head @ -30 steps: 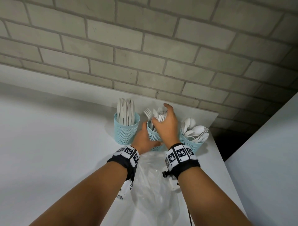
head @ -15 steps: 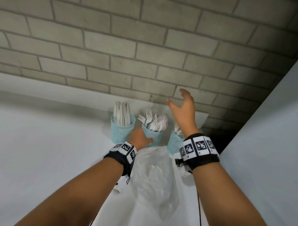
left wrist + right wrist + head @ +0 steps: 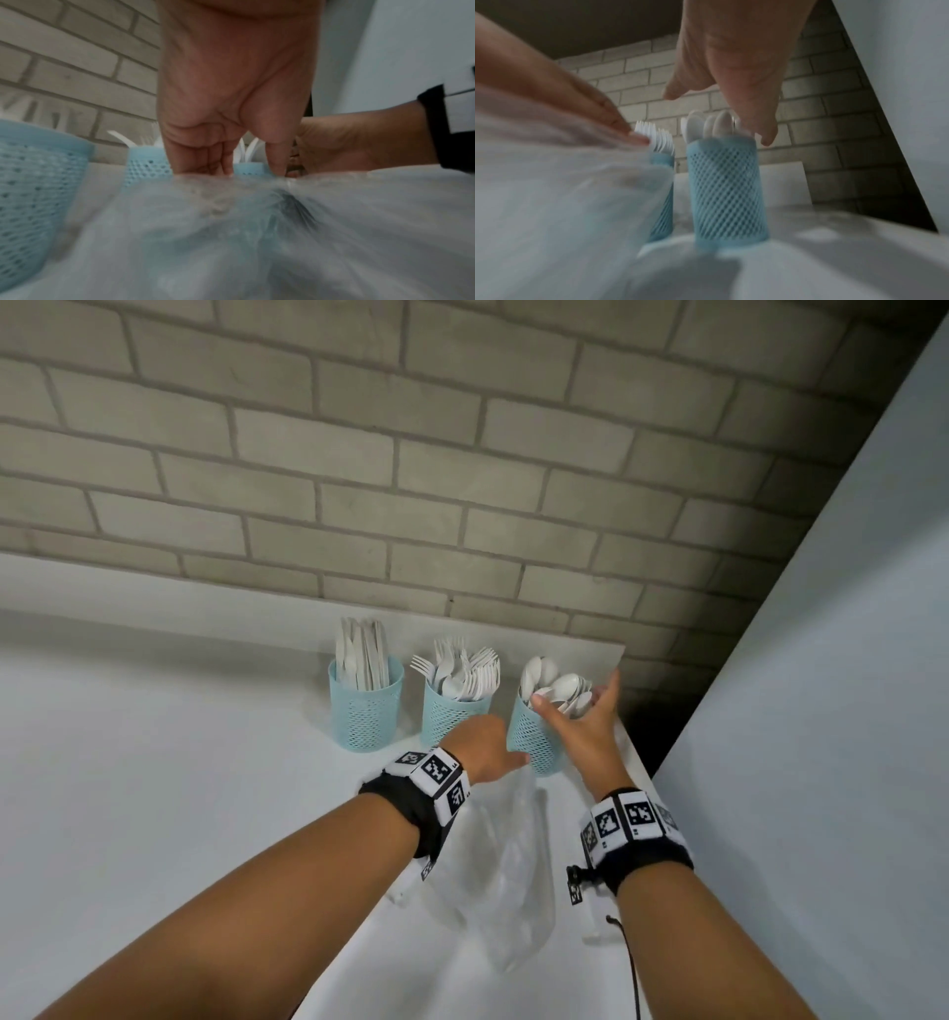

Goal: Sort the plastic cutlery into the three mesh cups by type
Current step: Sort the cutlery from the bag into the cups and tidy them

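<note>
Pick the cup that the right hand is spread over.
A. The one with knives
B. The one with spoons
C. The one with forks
B: in the head view the right hand is spread open over the rim of the cup that holds the spoons, the rightmost of the three.

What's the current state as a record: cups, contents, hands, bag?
knife cup: left, upright, holds white knives
fork cup: middle, upright, holds white forks
spoon cup: right, upright, holds white spoons
left hand: fingers straight, resting on plastic bag
right hand: open, spread over spoon cup's top; contact unclear
surface: white table
</note>
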